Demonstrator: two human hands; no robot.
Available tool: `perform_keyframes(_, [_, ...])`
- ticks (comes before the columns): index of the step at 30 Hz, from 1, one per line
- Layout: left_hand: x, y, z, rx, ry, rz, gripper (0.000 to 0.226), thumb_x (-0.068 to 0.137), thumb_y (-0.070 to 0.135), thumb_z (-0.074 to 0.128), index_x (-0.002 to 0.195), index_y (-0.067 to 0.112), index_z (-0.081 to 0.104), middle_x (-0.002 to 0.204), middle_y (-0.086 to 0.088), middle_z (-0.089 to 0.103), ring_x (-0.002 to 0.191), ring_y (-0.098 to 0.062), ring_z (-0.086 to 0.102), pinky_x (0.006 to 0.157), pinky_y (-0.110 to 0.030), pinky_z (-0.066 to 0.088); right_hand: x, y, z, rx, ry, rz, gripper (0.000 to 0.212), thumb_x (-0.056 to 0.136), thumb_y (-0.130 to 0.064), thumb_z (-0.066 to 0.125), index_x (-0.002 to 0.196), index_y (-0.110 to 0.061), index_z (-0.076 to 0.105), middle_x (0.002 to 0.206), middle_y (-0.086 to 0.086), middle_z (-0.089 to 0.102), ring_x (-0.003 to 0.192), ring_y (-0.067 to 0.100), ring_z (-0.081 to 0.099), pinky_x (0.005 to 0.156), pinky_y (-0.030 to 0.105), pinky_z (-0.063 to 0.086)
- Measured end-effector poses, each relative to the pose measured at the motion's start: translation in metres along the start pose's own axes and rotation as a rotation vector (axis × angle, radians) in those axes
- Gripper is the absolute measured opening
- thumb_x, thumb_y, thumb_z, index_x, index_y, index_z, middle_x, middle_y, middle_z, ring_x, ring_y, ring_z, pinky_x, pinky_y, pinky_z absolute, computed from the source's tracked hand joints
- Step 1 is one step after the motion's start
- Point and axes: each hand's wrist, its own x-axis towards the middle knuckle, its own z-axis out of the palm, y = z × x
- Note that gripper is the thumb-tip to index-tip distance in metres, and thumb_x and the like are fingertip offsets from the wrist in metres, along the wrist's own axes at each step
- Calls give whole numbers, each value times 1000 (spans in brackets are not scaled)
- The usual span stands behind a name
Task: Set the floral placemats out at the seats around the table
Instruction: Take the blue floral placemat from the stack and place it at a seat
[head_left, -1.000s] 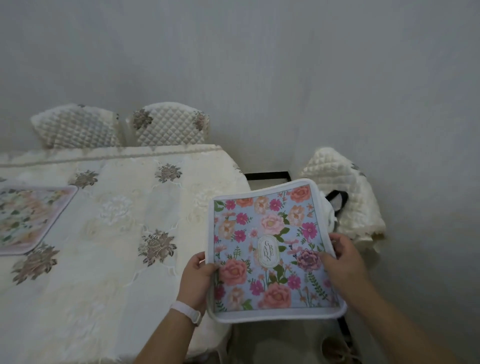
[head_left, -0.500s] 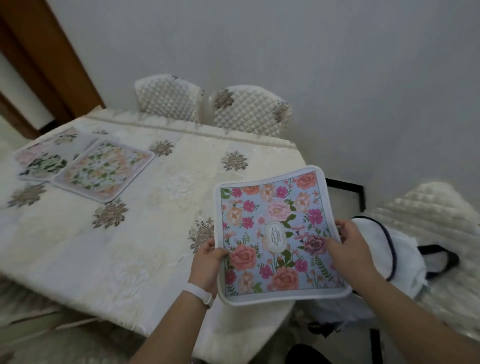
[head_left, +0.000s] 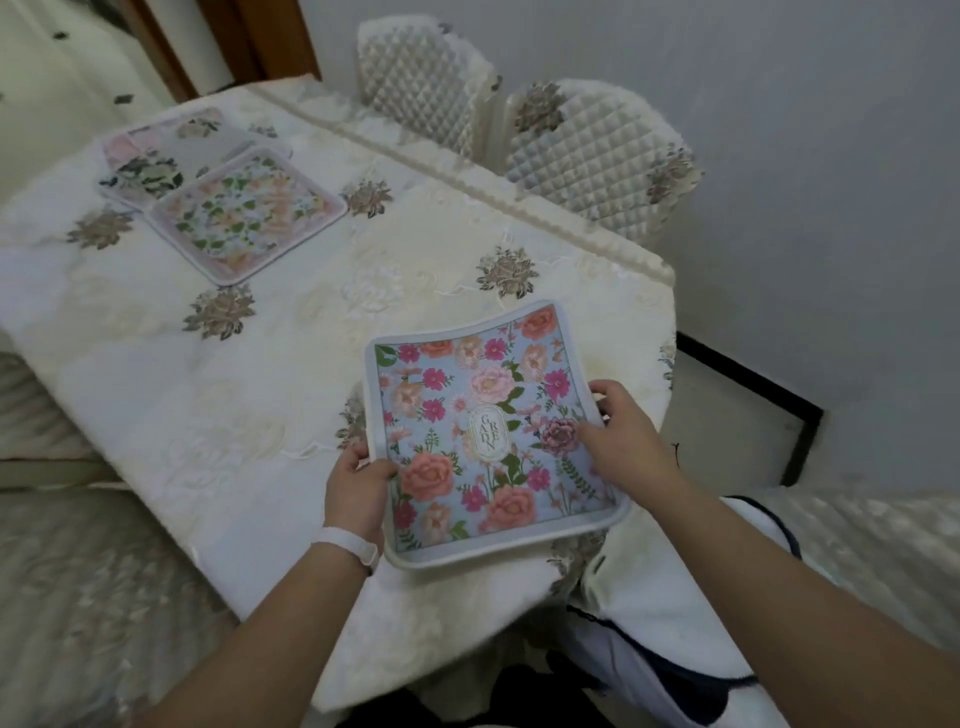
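Three floral placemats are in view. One, the blue placemat (head_left: 483, 441) with pink and coral roses and an oval label at its centre, is held over the near right corner of the counter (head_left: 218, 415). Left hand (head_left: 358, 488): grip closed on the mat's left edge, thumb on top, fingers beneath; a white wristband (head_left: 347, 544) sits on that wrist. Right hand (head_left: 626, 441): grip closed on the right edge, thumb lying across the printed face, fingers curled round the border. The mat bows slightly, with its far edge curving upward; whether its underside touches the cloth cannot be told.

Two further mats lie flat at the far left of the counter. The pink-bordered placemat (head_left: 247, 215) overlaps the near corner of the grey-and-pink placemat (head_left: 166, 150) behind it. Both are well apart from the held mat.

The counter is covered by a cream embroidered tablecloth (head_left: 311, 291) with brown flower motifs. Two quilted chair backs (head_left: 587, 156) stand along the far side against a grey wall. A white bag (head_left: 675, 649) with dark trim lies at lower right, below the right forearm, partly hidden.
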Motion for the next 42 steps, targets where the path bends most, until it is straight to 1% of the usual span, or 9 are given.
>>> perform_keyframes(6, [4,-13,42,126,194,34,21,82,7,56,89,26,60,93,-8,69,85,-32,67,79,-51,56,47,12,0,-98,-128,-47,52,89,-11,61,136,-22,42,89,-16,54,72,11,64,66,41,59])
perform_keyframes(11, [9,-8,59,157,279,74,20,84,11,57,102,20,58,92,-4,65,80,-24,63,78,-42,55,74,11,-9,-99,-95,-88,50,87,-10,59,133,-23,46,90,-15,55,75,18,65,68,44,59])
perform_keyframes(14, [10,-18,64,193,197,54,21,85,6,57,104,15,56,94,-6,65,86,-27,64,78,-41,53,90,11,-15,-137,-92,-117,49,88,-9,58,133,-23,47,91,-10,56,78,19,65,65,37,56])
perform_keyframes(17, [9,-35,68,224,78,-5,19,85,6,61,99,18,55,99,-8,67,91,-30,66,85,-50,54,106,20,-22,-206,-101,-128,48,89,-7,57,134,-21,47,99,-2,59,70,12,60,55,28,47])
perform_keyframes(22, [2,-56,72,391,-49,-11,27,86,8,59,104,24,46,104,-9,65,92,-31,65,79,-50,57,126,34,-28,-278,-62,-123,48,89,-4,53,134,-17,48,97,-1,57,65,10,54,52,26,41])
perform_keyframes(28, [-14,-75,73,477,-55,57,41,87,3,60,116,23,38,95,5,59,85,-14,61,61,-25,48,135,49,-23,-332,-52,-132,51,88,-12,54,138,-15,43,119,11,62,84,27,61,71,36,51])
perform_keyframes(34, [-27,-88,67,535,-31,56,36,88,3,61,116,14,41,87,-11,60,78,-24,62,66,-33,51,125,87,-39,-528,-210,-171,68,85,-18,64,146,-14,35,143,14,41,130,34,41,104,40,38])
perform_keyframes(37, [-32,-96,65,560,-28,61,51,87,4,62,128,15,35,87,-12,61,77,-23,62,66,-35,52,117,97,-43,-635,-330,-241,84,80,-26,71,151,-22,26,154,11,27,138,34,30,110,43,33])
perform_keyframes(42, [-35,-101,63,532,-17,60,72,84,5,66,143,16,26,90,-6,57,79,-19,60,68,-31,49,114,105,-49,-738,-346,-307,92,76,-32,72,152,-24,22,160,10,17,144,31,20,115,45,28])
